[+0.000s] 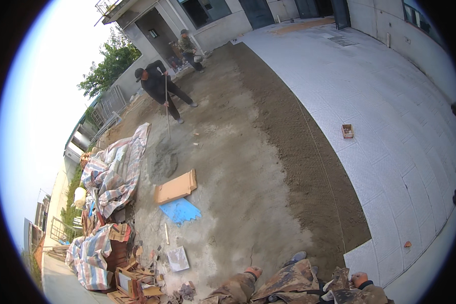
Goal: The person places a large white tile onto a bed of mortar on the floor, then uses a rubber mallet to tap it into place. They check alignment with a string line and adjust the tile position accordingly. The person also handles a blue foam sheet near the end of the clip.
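My left hand (255,272) hangs over the bare grey ground, its fingers curled in and nothing visible in them. By the front of my camouflage clothing (287,281) is my right hand (359,279), also closed, near the corner of the laid pale tiles (362,261). No object shows in it. A strip of dark, rough mortar (309,167) runs away from my feet, with a thin string line (320,158) along its tiled side. One of my shoes (299,256) shows at the mortar's near end.
A person in dark clothes (159,86) works a long-handled tool at a mortar pile (163,161); another person (188,50) stands behind. A cardboard box (176,187), blue sheet (180,211), loose tile (178,259) and striped tarp (114,172) lie left. A small box (347,131) sits on the tiles.
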`<control>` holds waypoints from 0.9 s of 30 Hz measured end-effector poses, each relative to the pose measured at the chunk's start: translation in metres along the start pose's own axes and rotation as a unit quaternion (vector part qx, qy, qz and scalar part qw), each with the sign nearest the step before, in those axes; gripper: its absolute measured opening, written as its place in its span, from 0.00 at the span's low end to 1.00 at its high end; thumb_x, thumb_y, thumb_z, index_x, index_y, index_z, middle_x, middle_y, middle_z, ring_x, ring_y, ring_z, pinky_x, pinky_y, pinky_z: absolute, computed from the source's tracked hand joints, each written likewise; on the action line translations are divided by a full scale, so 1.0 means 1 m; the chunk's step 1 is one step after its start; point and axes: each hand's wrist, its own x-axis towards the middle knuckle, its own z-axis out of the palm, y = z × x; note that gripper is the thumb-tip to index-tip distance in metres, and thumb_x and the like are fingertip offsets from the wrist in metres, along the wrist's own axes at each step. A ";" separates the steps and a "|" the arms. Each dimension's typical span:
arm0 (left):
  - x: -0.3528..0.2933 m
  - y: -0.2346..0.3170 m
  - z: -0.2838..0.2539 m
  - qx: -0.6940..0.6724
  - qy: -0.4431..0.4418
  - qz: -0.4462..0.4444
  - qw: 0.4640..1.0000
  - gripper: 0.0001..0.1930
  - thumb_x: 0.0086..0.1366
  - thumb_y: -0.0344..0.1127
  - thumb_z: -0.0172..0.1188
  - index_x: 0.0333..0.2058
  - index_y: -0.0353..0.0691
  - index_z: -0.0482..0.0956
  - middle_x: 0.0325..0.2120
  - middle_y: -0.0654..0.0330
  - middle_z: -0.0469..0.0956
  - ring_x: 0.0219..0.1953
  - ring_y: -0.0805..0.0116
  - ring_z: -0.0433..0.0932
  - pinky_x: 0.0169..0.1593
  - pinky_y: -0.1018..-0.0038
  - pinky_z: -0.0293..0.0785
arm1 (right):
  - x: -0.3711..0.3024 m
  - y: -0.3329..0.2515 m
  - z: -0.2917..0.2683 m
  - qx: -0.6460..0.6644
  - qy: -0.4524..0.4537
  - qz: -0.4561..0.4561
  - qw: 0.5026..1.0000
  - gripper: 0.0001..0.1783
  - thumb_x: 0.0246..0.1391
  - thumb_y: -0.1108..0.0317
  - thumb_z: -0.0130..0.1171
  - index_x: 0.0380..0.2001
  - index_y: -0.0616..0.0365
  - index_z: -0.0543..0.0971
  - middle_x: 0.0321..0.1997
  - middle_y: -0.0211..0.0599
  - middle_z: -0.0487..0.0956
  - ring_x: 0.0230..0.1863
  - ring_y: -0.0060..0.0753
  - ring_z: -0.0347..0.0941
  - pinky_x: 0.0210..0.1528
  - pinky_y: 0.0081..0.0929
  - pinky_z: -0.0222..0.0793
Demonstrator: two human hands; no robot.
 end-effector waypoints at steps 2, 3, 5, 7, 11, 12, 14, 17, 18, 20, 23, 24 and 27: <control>-0.014 -0.016 0.016 0.016 -0.016 -0.004 1.000 0.12 0.62 0.46 0.66 0.33 0.44 0.88 0.25 0.66 0.84 0.28 0.73 0.80 0.36 0.69 0.78 | 0.016 0.004 -0.005 -0.046 0.018 0.026 0.998 0.09 0.58 0.75 0.56 0.25 0.64 0.82 0.22 0.42 0.82 0.21 0.36 0.82 0.22 0.35 0.79; -0.018 -0.022 0.023 0.025 -0.027 -0.017 0.999 0.12 0.62 0.47 0.66 0.34 0.45 0.88 0.25 0.66 0.84 0.29 0.74 0.80 0.37 0.70 0.78 | 0.023 0.005 -0.008 -0.037 -0.006 0.007 0.999 0.08 0.59 0.75 0.55 0.28 0.65 0.82 0.24 0.44 0.82 0.21 0.38 0.82 0.22 0.37 0.80; -0.025 -0.035 0.030 -0.009 -0.050 0.005 0.999 0.14 0.64 0.47 0.65 0.37 0.44 0.88 0.27 0.65 0.85 0.30 0.73 0.81 0.38 0.70 0.79 | 0.034 0.002 -0.011 -0.023 0.022 0.073 0.997 0.07 0.59 0.76 0.55 0.32 0.66 0.81 0.26 0.47 0.83 0.21 0.42 0.82 0.22 0.41 0.82; -0.028 -0.046 0.033 -0.026 -0.052 0.015 0.998 0.15 0.65 0.47 0.65 0.40 0.43 0.88 0.28 0.65 0.86 0.30 0.73 0.81 0.39 0.70 0.79 | 0.042 -0.007 -0.013 -0.067 -0.016 0.032 0.997 0.07 0.60 0.76 0.54 0.36 0.66 0.80 0.28 0.48 0.83 0.22 0.45 0.82 0.22 0.45 0.82; -0.025 -0.066 0.016 -0.041 -0.023 -0.002 0.999 0.16 0.65 0.47 0.65 0.41 0.42 0.88 0.29 0.63 0.86 0.32 0.73 0.82 0.41 0.71 0.80 | 0.057 -0.045 0.001 -0.117 -0.038 0.034 0.992 0.07 0.61 0.75 0.54 0.38 0.66 0.80 0.29 0.48 0.83 0.24 0.46 0.83 0.24 0.45 0.83; -0.023 -0.071 0.008 -0.052 -0.020 -0.021 0.998 0.16 0.65 0.48 0.64 0.41 0.42 0.88 0.29 0.63 0.86 0.32 0.73 0.83 0.41 0.71 0.80 | 0.062 -0.056 0.009 -0.119 -0.025 0.061 0.991 0.07 0.61 0.75 0.54 0.38 0.66 0.80 0.29 0.48 0.83 0.25 0.46 0.83 0.24 0.45 0.83; -0.017 -0.078 -0.009 -0.017 -0.010 -0.022 1.000 0.16 0.65 0.48 0.64 0.41 0.42 0.89 0.30 0.63 0.87 0.32 0.72 0.83 0.42 0.71 0.80 | 0.073 -0.081 0.028 -0.103 -0.041 0.054 0.992 0.07 0.61 0.75 0.54 0.38 0.66 0.80 0.29 0.47 0.83 0.25 0.45 0.83 0.24 0.43 0.83; -0.003 -0.087 -0.034 -0.039 -0.009 -0.033 0.999 0.17 0.63 0.49 0.63 0.40 0.43 0.89 0.30 0.62 0.87 0.33 0.71 0.84 0.42 0.71 0.80 | 0.086 -0.120 0.065 -0.124 -0.055 0.034 0.990 0.08 0.62 0.75 0.53 0.39 0.66 0.81 0.29 0.46 0.83 0.24 0.42 0.83 0.23 0.41 0.81; 0.000 -0.090 -0.042 -0.059 -0.011 -0.036 0.998 0.17 0.63 0.50 0.63 0.40 0.43 0.89 0.30 0.61 0.87 0.33 0.70 0.84 0.43 0.70 0.80 | 0.089 -0.132 0.076 -0.146 -0.044 0.033 0.988 0.08 0.62 0.75 0.53 0.39 0.65 0.81 0.29 0.46 0.83 0.24 0.41 0.82 0.23 0.40 0.81; 0.006 -0.092 -0.059 -0.096 0.020 -0.042 0.994 0.17 0.62 0.49 0.63 0.39 0.43 0.89 0.30 0.60 0.87 0.33 0.69 0.84 0.43 0.69 0.80 | 0.093 -0.158 0.104 -0.152 -0.060 0.026 0.986 0.08 0.62 0.74 0.55 0.39 0.64 0.81 0.28 0.45 0.83 0.23 0.37 0.82 0.21 0.40 0.80; 0.009 -0.093 -0.087 -0.099 0.049 -0.070 0.991 0.17 0.62 0.48 0.64 0.39 0.43 0.89 0.30 0.59 0.87 0.34 0.68 0.84 0.44 0.68 0.80 | 0.103 -0.191 0.148 -0.192 -0.099 -0.044 0.975 0.07 0.58 0.72 0.59 0.32 0.63 0.84 0.25 0.39 0.83 0.23 0.30 0.81 0.24 0.33 0.79; 0.012 -0.093 -0.098 -0.098 0.059 -0.082 0.990 0.16 0.62 0.48 0.64 0.40 0.43 0.89 0.30 0.59 0.87 0.34 0.68 0.84 0.44 0.67 0.80 | 0.107 -0.200 0.166 -0.212 -0.113 -0.061 0.969 0.07 0.57 0.72 0.60 0.30 0.62 0.84 0.24 0.37 0.83 0.23 0.28 0.81 0.25 0.31 0.78; 0.015 -0.103 -0.117 -0.119 0.130 -0.124 0.977 0.16 0.62 0.47 0.65 0.41 0.42 0.89 0.30 0.59 0.87 0.34 0.67 0.85 0.45 0.67 0.80 | 0.107 -0.225 0.195 -0.249 -0.152 -0.076 0.953 0.08 0.54 0.71 0.61 0.25 0.61 0.85 0.22 0.33 0.83 0.22 0.25 0.80 0.26 0.26 0.75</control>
